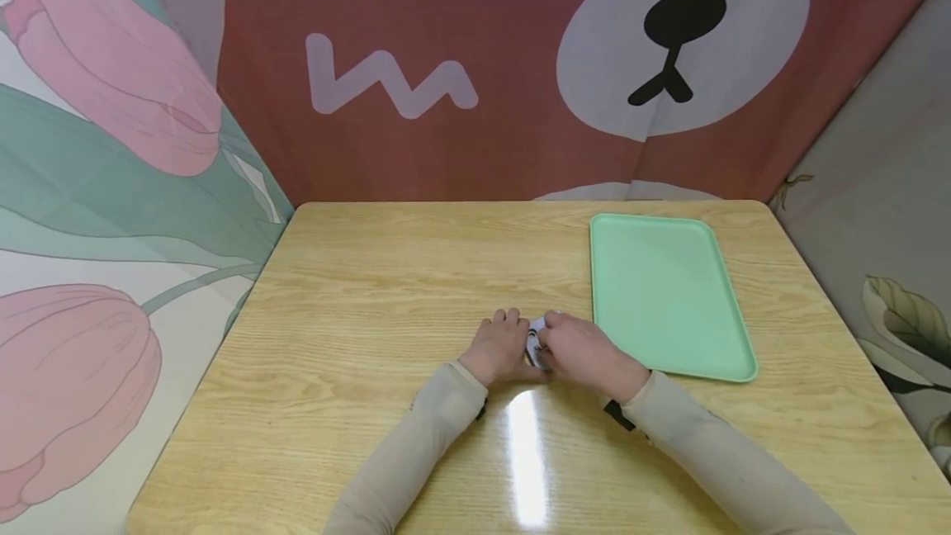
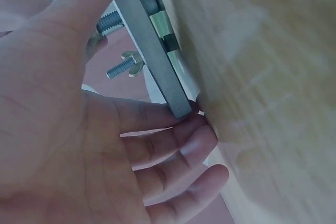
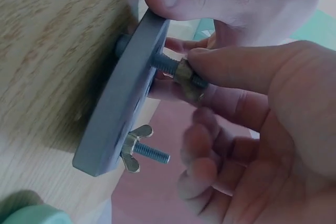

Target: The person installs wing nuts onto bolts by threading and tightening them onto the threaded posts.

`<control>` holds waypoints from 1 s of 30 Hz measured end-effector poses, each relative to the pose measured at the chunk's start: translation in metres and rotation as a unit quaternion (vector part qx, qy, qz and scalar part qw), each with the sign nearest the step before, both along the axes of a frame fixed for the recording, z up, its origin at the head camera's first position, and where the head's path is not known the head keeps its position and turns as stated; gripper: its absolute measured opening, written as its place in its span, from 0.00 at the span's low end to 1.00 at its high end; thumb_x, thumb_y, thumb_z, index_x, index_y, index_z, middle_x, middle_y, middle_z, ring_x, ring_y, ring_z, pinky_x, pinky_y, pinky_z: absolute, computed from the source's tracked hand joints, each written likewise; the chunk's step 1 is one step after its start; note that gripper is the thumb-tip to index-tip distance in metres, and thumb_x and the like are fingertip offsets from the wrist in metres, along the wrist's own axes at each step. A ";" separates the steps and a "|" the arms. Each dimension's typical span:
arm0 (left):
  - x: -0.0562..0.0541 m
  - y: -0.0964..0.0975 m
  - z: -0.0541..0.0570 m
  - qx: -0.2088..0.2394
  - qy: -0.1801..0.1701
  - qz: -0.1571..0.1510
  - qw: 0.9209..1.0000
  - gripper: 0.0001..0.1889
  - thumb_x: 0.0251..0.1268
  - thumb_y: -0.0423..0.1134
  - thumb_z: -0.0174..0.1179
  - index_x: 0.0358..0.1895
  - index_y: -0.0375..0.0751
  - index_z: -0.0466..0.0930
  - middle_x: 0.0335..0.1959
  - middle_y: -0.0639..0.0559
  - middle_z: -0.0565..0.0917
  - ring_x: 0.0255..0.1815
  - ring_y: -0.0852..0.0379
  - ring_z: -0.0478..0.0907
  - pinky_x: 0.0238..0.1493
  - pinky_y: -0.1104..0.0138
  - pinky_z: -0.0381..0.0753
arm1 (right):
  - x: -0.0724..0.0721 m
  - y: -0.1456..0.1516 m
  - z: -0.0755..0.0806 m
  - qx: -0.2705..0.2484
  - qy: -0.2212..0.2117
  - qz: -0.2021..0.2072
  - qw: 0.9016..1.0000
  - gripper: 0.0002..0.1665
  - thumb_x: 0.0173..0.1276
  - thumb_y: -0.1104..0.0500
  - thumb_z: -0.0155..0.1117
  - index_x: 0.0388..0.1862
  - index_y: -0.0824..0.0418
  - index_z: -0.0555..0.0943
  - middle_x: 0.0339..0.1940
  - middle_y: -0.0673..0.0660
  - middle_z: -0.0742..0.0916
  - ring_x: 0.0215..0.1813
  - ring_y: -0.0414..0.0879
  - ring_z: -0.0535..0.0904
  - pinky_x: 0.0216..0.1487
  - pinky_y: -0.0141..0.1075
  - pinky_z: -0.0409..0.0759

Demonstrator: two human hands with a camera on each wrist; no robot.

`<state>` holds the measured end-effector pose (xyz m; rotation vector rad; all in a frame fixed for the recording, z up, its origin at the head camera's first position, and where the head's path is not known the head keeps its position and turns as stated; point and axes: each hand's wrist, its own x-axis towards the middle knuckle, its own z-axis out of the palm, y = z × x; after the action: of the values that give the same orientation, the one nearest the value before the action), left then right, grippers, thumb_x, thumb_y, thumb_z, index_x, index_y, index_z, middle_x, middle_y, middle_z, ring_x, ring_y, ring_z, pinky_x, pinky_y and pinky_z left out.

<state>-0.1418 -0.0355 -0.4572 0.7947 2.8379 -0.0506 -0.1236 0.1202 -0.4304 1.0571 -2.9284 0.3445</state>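
A flat grey metal plate (image 3: pixel 118 103) stands just above the wooden table, with two threaded bolts through it. My left hand (image 1: pixel 499 349) holds the plate by its ends, thumb on one and index finger at the other, as the left wrist view shows. With thumb and index finger, my right hand (image 1: pixel 587 353) pinches a brass-coloured wing nut (image 3: pixel 184 77) partway along one bolt. Against the plate's face sits the second wing nut (image 3: pixel 129 148), its bolt (image 3: pixel 153 153) sticking out past it. Bolt heads (image 2: pixel 152 2) show on the table side. In the head view, both hands partly cover the plate.
A light green tray (image 1: pixel 664 295) lies on the table (image 1: pixel 357 295) to the right of my hands, close by the right wrist. A printed cloth (image 1: pixel 446 155) hangs behind the table's far edge, with more patterned cloth at both sides.
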 end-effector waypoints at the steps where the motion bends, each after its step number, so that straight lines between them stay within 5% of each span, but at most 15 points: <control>1: 0.000 0.000 0.000 0.000 0.000 0.000 1.000 0.40 0.43 0.74 0.59 0.48 0.42 0.73 0.38 0.51 0.70 0.38 0.55 0.66 0.35 0.63 0.72 | 0.000 0.000 0.000 -0.001 0.000 -0.005 1.000 0.10 0.60 0.60 0.67 0.20 0.59 0.78 0.25 0.51 0.74 0.25 0.41 0.67 0.23 0.32 0.68; 11: 0.002 -0.001 0.002 0.025 0.000 0.009 1.000 0.43 0.41 0.75 0.60 0.51 0.42 0.75 0.41 0.50 0.72 0.42 0.54 0.68 0.40 0.60 0.73 | 0.001 -0.003 -0.003 -0.004 -0.015 0.008 1.000 0.06 0.63 0.65 0.62 0.36 0.60 0.73 0.25 0.51 0.77 0.23 0.42 0.71 0.22 0.35 0.71; 18: 0.002 -0.001 0.002 0.013 0.000 0.008 1.000 0.40 0.42 0.74 0.60 0.47 0.41 0.75 0.40 0.50 0.71 0.41 0.54 0.67 0.39 0.62 0.73 | 0.004 -0.002 0.003 0.024 -0.034 0.033 0.999 0.06 0.60 0.66 0.63 0.26 0.58 0.77 0.23 0.50 0.75 0.23 0.41 0.68 0.25 0.35 0.70; 23: 0.001 -0.001 0.001 0.016 0.000 0.007 1.000 0.41 0.42 0.74 0.60 0.48 0.41 0.75 0.39 0.50 0.71 0.40 0.54 0.67 0.38 0.62 0.72 | 0.004 -0.002 0.005 0.020 -0.054 0.029 0.998 0.04 0.57 0.67 0.64 0.27 0.60 0.80 0.26 0.50 0.76 0.25 0.40 0.70 0.27 0.35 0.72; 30: 0.000 -0.001 0.002 0.012 0.001 0.006 1.000 0.41 0.42 0.75 0.59 0.47 0.42 0.74 0.39 0.51 0.71 0.39 0.54 0.67 0.37 0.63 0.72 | 0.002 -0.003 0.002 0.005 0.009 0.016 1.000 0.06 0.57 0.66 0.66 0.23 0.58 0.80 0.25 0.51 0.73 0.29 0.44 0.68 0.27 0.35 0.70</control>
<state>-0.1416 -0.0366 -0.4555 0.7828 2.8491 -0.0167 -0.1213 0.1176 -0.4284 1.1023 -2.9030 0.3201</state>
